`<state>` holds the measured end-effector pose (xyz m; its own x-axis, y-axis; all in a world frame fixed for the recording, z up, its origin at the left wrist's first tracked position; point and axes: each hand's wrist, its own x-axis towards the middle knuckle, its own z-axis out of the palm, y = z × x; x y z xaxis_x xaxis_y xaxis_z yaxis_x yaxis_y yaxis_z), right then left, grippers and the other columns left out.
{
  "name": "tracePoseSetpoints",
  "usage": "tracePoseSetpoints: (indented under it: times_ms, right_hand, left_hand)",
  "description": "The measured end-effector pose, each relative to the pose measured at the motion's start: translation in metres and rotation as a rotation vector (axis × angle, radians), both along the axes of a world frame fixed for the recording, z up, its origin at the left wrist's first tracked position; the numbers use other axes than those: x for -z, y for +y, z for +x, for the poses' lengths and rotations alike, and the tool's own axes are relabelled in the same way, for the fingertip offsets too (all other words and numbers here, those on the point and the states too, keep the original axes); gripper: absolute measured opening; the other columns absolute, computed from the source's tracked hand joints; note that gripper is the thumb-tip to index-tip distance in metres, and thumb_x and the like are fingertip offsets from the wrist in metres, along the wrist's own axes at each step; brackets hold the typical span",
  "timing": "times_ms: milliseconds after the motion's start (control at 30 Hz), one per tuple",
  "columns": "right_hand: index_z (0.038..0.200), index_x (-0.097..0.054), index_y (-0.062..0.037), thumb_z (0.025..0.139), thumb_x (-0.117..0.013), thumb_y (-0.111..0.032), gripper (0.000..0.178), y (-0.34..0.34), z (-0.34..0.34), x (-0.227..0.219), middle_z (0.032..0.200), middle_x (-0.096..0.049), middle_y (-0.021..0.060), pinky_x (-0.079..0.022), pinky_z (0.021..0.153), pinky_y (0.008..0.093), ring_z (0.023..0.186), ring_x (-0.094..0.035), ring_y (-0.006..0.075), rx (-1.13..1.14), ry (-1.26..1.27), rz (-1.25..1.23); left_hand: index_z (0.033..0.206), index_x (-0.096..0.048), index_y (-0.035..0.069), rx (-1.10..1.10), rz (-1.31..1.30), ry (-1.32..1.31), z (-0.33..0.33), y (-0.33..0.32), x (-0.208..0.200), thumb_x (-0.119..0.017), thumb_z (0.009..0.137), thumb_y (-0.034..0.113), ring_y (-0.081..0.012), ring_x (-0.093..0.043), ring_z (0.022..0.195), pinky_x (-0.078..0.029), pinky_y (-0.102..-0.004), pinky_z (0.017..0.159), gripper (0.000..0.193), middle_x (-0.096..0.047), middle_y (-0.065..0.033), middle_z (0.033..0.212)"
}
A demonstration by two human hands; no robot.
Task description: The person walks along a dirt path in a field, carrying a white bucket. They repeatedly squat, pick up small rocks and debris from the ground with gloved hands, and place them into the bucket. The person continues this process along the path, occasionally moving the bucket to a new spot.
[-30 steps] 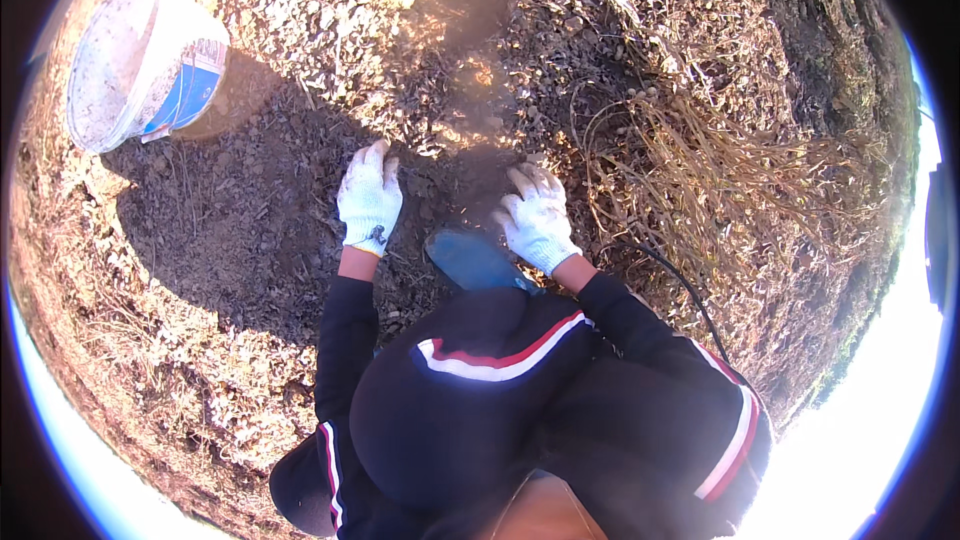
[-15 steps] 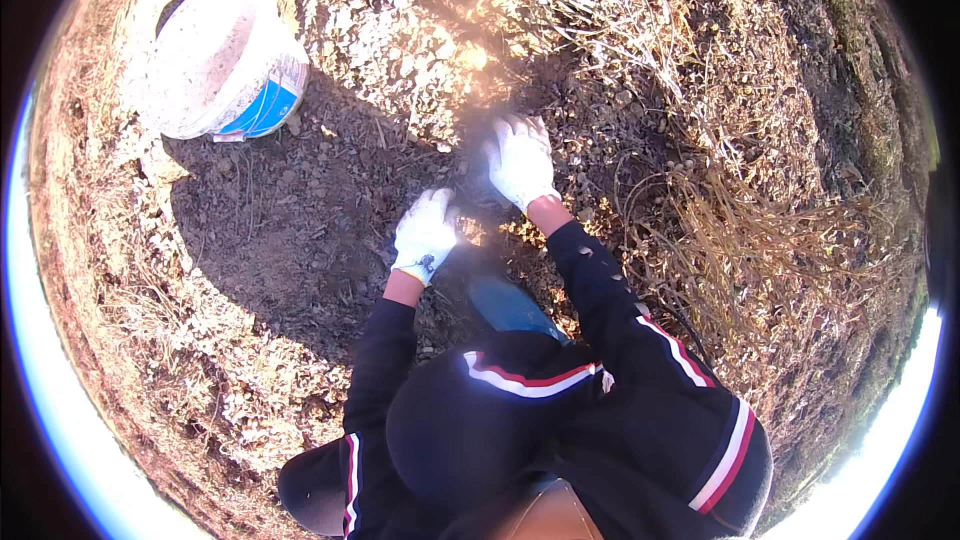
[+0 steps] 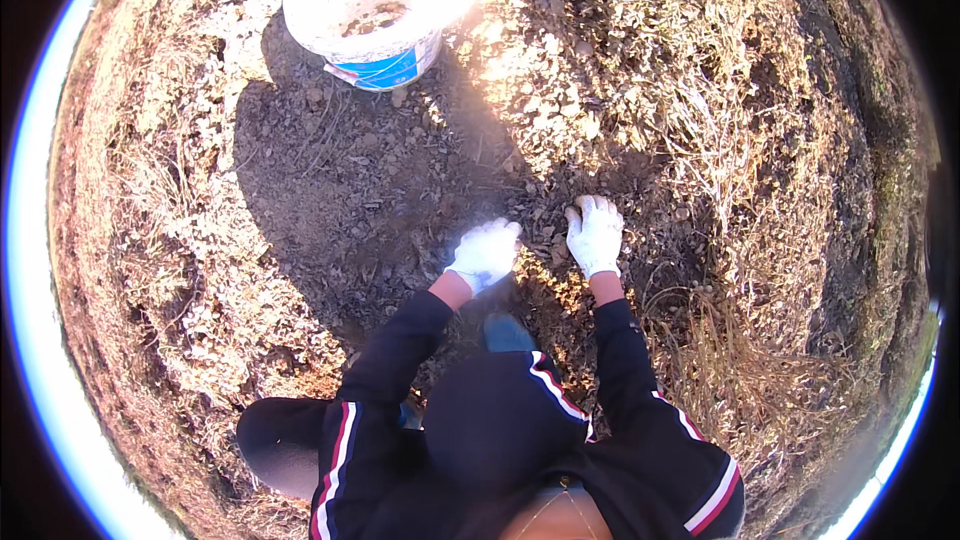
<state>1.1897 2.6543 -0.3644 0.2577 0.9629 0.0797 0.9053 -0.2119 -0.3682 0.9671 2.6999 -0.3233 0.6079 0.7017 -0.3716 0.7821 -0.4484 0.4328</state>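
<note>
Two gloved hands down by the soil (image 3: 543,218), and the fingertips are where it's at. Left hand (image 3: 487,252) has its fingers bunched and pointing across toward the right; can't tell if they're closed on anything, since the glove is blown out by the sun. Right hand (image 3: 596,237) has its fingers bent and aimed away from the body, tips brownish with dirt, and I can't tell what's under them either. Hands are near each other but apart, with a strip of dark, crumbly soil between them and more of it just past both sets of fingertips.

Moving out: dark sleeves with red and white stripes run back from the wrists, and a blue boot (image 3: 507,333) pokes out just below the left hand. Dry stalks (image 3: 720,350) lie off to the right of the right forearm. Well beyond the left fingers, up top, sits a white bucket (image 3: 385,70) with a blue patch and some brown stuff (image 3: 375,18) inside. Big shadow (image 3: 320,180) spreads over the ground left of the hands.
</note>
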Motion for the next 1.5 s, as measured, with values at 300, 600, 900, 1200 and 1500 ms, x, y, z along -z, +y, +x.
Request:
tracePoseSetpoints:
  times_ms: [300,600,900,1200,1500]
  right_hand:
    - [0.103,-0.067,-0.0088,0.092,-0.067,-0.026,0.020,0.002,-0.004,-0.001,0.108,-0.066,0.0150,-0.048,0.092,0.0499,0.106,-0.060,0.0369,-0.039,-0.033,-0.020]
    - [0.105,-0.068,-0.0032,0.094,-0.066,-0.026,0.026,-0.002,-0.005,0.000,0.112,-0.067,0.0174,-0.049,0.091,0.0497,0.107,-0.061,0.0380,-0.052,-0.070,-0.056]
    - [0.113,-0.063,-0.0055,0.100,-0.056,-0.028,0.027,-0.006,-0.012,0.009,0.116,-0.065,0.0157,-0.047,0.093,0.0491,0.110,-0.060,0.0367,-0.024,-0.114,-0.041]
    - [0.109,-0.066,-0.0068,0.098,-0.058,-0.022,0.020,-0.003,-0.012,0.004,0.113,-0.066,0.0135,-0.047,0.093,0.0481,0.109,-0.062,0.0352,-0.029,-0.122,0.045]
    - [0.110,-0.067,-0.0053,0.099,-0.058,-0.023,0.023,-0.006,-0.010,0.011,0.117,-0.067,0.0145,-0.047,0.095,0.0482,0.113,-0.061,0.0352,-0.048,-0.132,0.019]
  left_hand:
    - [0.149,-0.041,0.006,-0.249,0.251,-0.161,0.003,0.034,-0.019,-0.074,0.087,0.029,-0.0363,-0.043,0.140,-0.040,-0.0451,0.114,0.075,-0.043,-0.0170,0.152]
    - [0.123,-0.059,0.001,0.002,-0.109,-0.015,-0.048,0.074,-0.019,-0.073,0.085,0.030,-0.0362,-0.062,0.117,-0.051,-0.0478,0.098,0.050,-0.064,-0.0192,0.119]
    - [0.144,-0.042,0.000,-0.310,0.593,0.431,-0.257,0.148,-0.012,-0.081,0.071,0.029,-0.0384,-0.041,0.142,-0.032,-0.0500,0.118,0.088,-0.046,-0.0207,0.148]
    - [0.121,-0.060,0.012,-0.425,0.468,0.338,-0.268,0.152,0.005,-0.058,0.092,0.017,-0.0313,-0.041,0.141,-0.026,-0.0505,0.123,0.030,-0.053,-0.0122,0.140]
    - [0.094,-0.060,0.013,-0.259,0.741,0.250,-0.290,0.086,-0.003,-0.057,0.083,0.013,-0.0268,-0.061,0.102,-0.044,-0.0449,0.106,0.011,-0.061,-0.0063,0.094]
